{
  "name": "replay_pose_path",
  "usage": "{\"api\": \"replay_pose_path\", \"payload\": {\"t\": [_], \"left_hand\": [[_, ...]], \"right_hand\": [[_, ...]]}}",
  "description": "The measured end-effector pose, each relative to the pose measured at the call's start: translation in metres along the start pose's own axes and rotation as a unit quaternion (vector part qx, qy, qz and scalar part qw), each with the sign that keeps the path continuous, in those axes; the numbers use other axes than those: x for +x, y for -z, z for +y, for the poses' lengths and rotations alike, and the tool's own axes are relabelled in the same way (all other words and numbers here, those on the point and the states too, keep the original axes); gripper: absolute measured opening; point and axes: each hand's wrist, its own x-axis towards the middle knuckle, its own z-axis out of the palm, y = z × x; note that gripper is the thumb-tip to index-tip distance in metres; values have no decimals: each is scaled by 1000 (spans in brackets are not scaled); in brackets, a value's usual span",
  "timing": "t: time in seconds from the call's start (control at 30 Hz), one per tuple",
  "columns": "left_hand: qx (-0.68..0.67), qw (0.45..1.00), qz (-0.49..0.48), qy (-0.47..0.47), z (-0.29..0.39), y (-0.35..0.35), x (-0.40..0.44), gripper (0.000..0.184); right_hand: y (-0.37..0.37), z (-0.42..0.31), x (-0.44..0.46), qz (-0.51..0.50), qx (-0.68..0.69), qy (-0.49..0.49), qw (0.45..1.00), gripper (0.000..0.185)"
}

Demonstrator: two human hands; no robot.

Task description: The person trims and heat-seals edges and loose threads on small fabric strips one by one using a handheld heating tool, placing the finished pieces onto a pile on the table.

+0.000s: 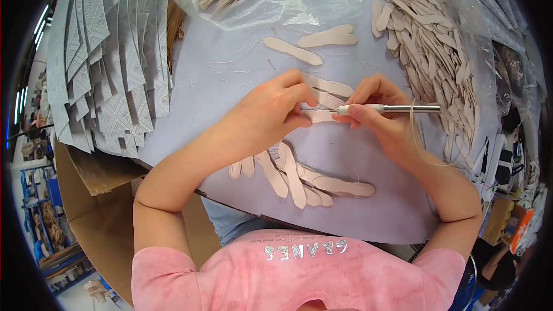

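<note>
My right hand (380,106) is closed around a pen-like tool (397,109) with a white grip and a silver shaft, its thin tip pointing left. A pale thread (412,132) loops down from the shaft past my right wrist. My left hand (282,103) is pinched at the left end of a beige strap piece (320,116), close to the tool's tip. A fine line runs between the left fingers and the tip; whether it is thread or metal I cannot tell. Just beyond the fingers lie more beige strap pieces (331,86).
Nearer my body is a loose cluster of strap pieces (294,175). A large pile of them (426,40) is at the right, beside clear plastic (276,3). Grey patterned sheets (109,52) hang at the left, above a cardboard box (86,213). Thread scraps lie on the grey-blue tabletop (201,98).
</note>
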Motion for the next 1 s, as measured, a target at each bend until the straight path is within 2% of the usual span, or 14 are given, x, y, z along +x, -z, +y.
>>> {"api": "replay_pose_path", "payload": {"t": [0.07,0.2,0.3,0.33,0.43,0.47,0.57,0.73,0.87,1.0], "left_hand": [[12,1000,0,18,0,0,-1,21],[108,992,44,-54,-3,-2,-1,19],[256,958,50,-123,5,-4,-9,14],[255,957,50,-124,6,-5,-10,14],[193,976,37,-94,8,-6,-14,13],[193,976,37,-94,8,-6,-12,13],[78,993,6,-93,1,-5,-1,9],[42,995,-8,-85,-10,-6,5,9],[23,999,18,-31,-14,-8,9,9],[-37,999,-11,-24,-16,-1,11,10]], "right_hand": [[0,0,0,-4,-8,-12,1000,11],[-1,0,-4,18,48,43,998,15],[-3,-3,-5,9,5,-13,1000,15],[-4,-5,-5,10,5,-13,1000,15],[-7,-10,-4,-27,-88,-80,993,16],[-7,-9,-4,-28,-88,-81,992,16],[-4,-5,-3,-33,-82,-78,993,18],[-9,-4,-2,-25,-81,-80,993,18],[-17,2,-2,-4,-55,-75,996,18],[-19,3,-3,-1,-64,-76,995,17]]}}
